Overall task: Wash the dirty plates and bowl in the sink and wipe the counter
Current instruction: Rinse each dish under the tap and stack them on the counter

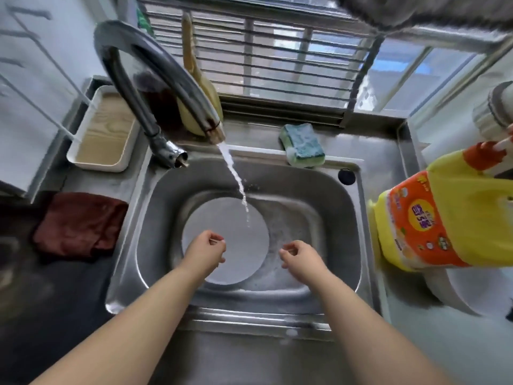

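Hovering loosely curled and holding nothing, the left hand (206, 252) sits over the plate (236, 223) in the sink (344, 218), nearer than the equally idle right hand (301, 259) just beside its rim.

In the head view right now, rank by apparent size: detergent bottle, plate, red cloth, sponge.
1. Detergent bottle, though it sits nearer the camera, so this is unsure.
2. Plate, partly covered by the left hand.
3. Red cloth, close to the plate.
4. Sponge, plainly smallest.
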